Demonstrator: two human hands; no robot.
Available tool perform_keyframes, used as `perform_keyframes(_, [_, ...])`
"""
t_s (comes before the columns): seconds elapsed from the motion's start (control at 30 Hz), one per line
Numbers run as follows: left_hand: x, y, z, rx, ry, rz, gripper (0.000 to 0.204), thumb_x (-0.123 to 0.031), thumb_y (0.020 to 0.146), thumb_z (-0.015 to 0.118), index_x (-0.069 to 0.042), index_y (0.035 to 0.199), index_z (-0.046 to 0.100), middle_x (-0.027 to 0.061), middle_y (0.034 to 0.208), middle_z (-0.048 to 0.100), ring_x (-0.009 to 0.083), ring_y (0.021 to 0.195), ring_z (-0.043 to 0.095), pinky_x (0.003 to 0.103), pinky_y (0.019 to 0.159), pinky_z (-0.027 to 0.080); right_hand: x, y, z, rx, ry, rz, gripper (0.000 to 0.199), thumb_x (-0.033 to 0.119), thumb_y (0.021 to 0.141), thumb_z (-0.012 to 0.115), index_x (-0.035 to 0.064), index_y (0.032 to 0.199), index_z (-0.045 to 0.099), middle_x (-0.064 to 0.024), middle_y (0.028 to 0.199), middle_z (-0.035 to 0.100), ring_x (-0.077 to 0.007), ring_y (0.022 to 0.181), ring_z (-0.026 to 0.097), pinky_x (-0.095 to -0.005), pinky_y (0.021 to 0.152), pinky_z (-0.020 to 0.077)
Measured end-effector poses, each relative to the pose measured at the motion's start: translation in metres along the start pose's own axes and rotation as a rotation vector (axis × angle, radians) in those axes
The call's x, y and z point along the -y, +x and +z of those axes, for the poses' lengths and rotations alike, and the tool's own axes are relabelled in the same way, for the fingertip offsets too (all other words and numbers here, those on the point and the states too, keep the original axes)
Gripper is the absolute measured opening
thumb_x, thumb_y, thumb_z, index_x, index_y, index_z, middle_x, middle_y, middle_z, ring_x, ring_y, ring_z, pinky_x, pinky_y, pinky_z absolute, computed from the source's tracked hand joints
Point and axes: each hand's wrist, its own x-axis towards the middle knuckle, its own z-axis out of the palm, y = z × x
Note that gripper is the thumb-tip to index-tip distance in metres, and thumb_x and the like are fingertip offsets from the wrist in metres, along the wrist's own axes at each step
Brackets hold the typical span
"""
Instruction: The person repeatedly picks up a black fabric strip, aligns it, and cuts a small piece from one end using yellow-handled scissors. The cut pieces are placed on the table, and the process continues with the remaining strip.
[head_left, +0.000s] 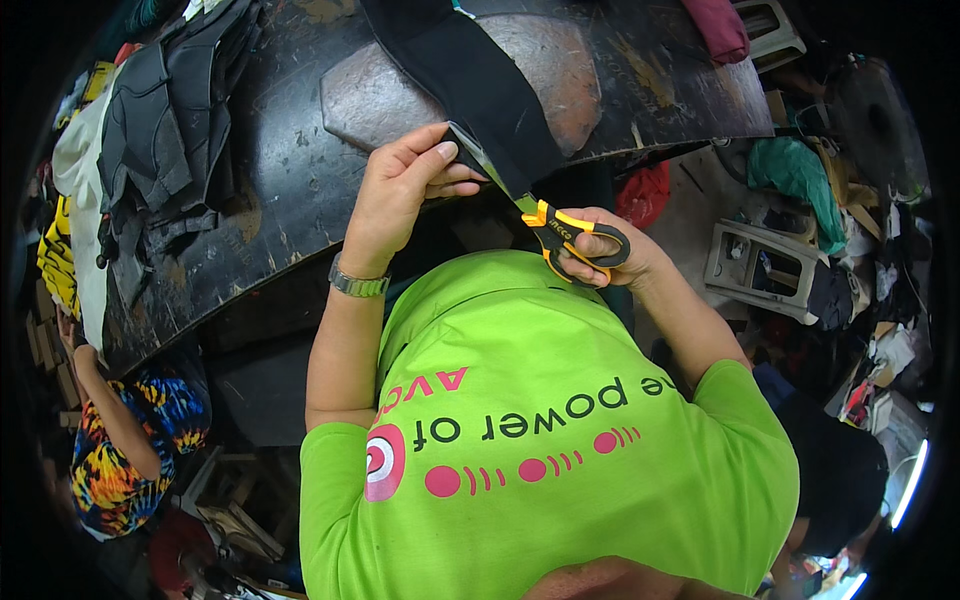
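Observation:
A long strip of black fabric (490, 85) hangs over the near edge of a dark table. My left hand (410, 185) pinches the strip's left edge between thumb and fingers. In my right hand (605, 245) is a pair of scissors (562, 238) with yellow and black handles, my fingers through the loops. The scissor blades point up and left along the fabric's edge, close to my left fingertips. Whether the blades have fabric between them I cannot tell.
On the dark table (285, 150), a worn brown board (360, 95) lies under the strip. Dark grey fabric pieces (160, 130) are piled at the left. White plastic stools (765, 268) and a green bag (795, 180) stand at right. Another person (130, 450) is at lower left.

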Motion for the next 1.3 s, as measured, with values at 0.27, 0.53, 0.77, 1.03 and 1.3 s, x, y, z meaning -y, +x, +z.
perform_keyframes(0.27, [0.001, -0.003, 0.005, -0.080, 0.032, 0.011, 0.036, -0.009, 0.097, 0.053, 0.009, 0.127, 0.049, 0.0132, 0.096, 0.068, 0.0208, 0.083, 0.070, 0.030, 0.075, 0.060, 0.062, -0.042, -0.011, -0.582, -0.404, -0.342, 0.028, 0.018, 0.081, 0.073, 0.0036, 0.099, 0.059, -0.0013, 0.063, 0.056, -0.0051, 0.047, 0.051, -0.0166, 0.041, 0.0400])
perform_keyframes(0.53, [0.012, -0.013, 0.019, 0.017, -0.037, -0.030, 0.029, -0.008, 0.097, 0.050, 0.005, 0.123, 0.054, 0.0125, 0.100, 0.069, 0.0198, 0.081, 0.071, 0.028, 0.072, 0.059, 0.120, -0.069, -0.074, -1.303, -1.576, -0.172, 0.029, 0.013, 0.073, 0.073, 0.0027, 0.096, 0.060, -0.0097, 0.081, 0.060, -0.0217, 0.078, 0.061, -0.0327, 0.070, 0.0483])
perform_keyframes(0.77, [0.030, -0.029, 0.053, 0.249, -0.056, -0.158, 0.028, -0.008, 0.099, 0.049, 0.007, 0.123, 0.046, 0.0087, 0.098, 0.062, 0.0244, 0.087, 0.070, 0.025, 0.071, 0.057, 0.133, 0.015, -0.019, -0.736, -1.044, -0.741, 0.055, 0.021, 0.086, 0.071, 0.0083, 0.134, 0.048, -0.0125, 0.113, 0.060, -0.0200, 0.105, 0.059, -0.0312, 0.087, 0.0492])
perform_keyframes(1.03, [-0.005, -0.031, 0.034, 0.089, 0.401, 0.068, 0.026, -0.011, 0.087, 0.070, 0.001, 0.109, 0.062, 0.0069, 0.094, 0.068, 0.0104, 0.080, 0.066, 0.025, 0.073, 0.053, 0.108, 0.094, 0.015, -0.244, -0.463, -0.663, 0.057, -0.001, 0.084, 0.065, 0.0016, 0.137, 0.042, -0.0068, 0.123, 0.058, -0.0130, 0.111, 0.055, -0.0293, 0.098, 0.0435])
perform_keyframes(1.3, [-0.030, 0.001, 0.000, -0.311, 0.433, 0.454, 0.030, -0.007, 0.091, 0.064, 0.004, 0.118, 0.057, 0.0043, 0.090, 0.064, 0.0102, 0.077, 0.063, 0.023, 0.066, 0.054, 0.096, 0.087, 0.054, -0.620, -1.340, -0.807, 0.064, 0.014, 0.076, 0.076, 0.0025, 0.131, 0.045, -0.0104, 0.099, 0.054, -0.0186, 0.081, 0.057, -0.0310, 0.072, 0.0483])
